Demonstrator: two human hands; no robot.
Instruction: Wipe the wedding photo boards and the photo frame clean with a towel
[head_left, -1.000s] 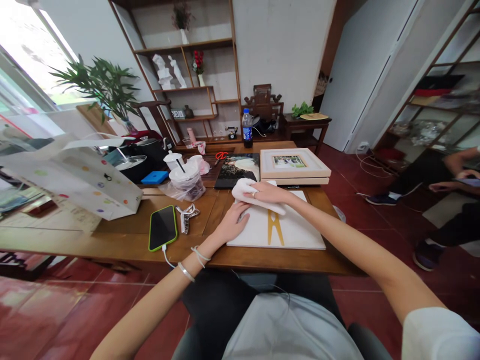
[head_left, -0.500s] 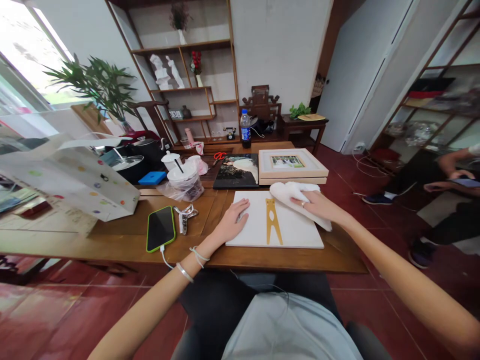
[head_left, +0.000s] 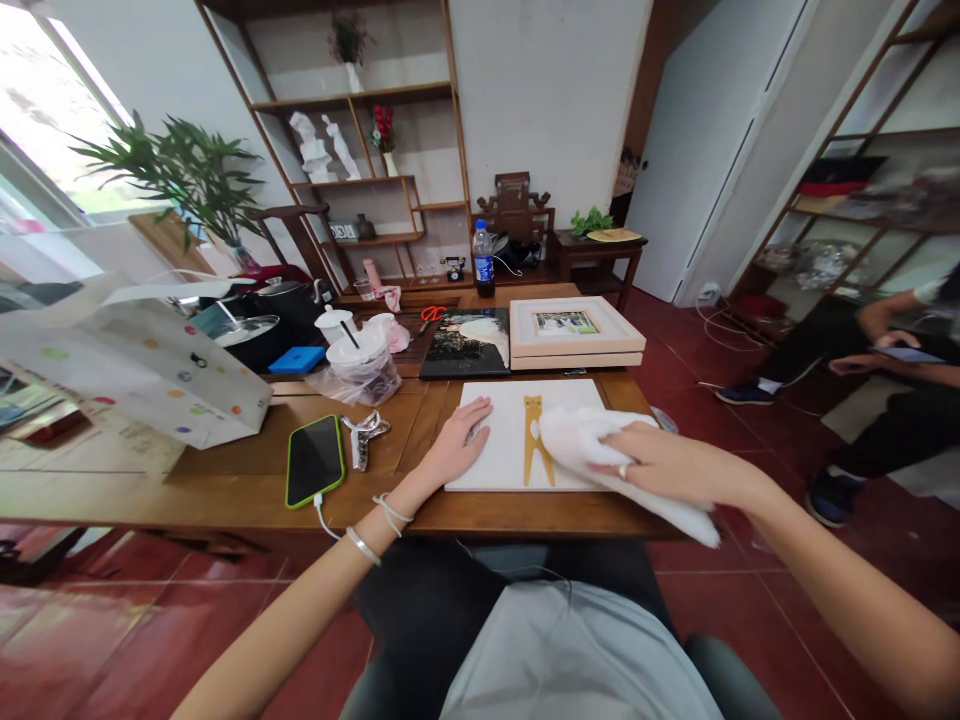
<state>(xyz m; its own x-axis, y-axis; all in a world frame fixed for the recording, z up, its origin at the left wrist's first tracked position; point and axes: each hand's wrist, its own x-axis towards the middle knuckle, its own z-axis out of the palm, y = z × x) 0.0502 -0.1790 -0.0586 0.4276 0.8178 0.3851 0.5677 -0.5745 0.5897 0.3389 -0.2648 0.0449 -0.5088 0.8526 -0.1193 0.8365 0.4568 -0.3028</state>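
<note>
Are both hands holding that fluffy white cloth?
No, only the right hand holds the white cloth, while the left hand rests on the white board.

Grey top (head_left: 517, 650), dark trousers (head_left: 420, 595), pale bracelets (head_left: 363, 546), ring (head_left: 622, 472)

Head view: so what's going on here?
A person at a table holds a white cloth in the right hand, over the board's right side. The left hand rests on its left side, with a yellow figure between the hands. A phone lies to the left; a framed picture lies beyond the board.
</note>
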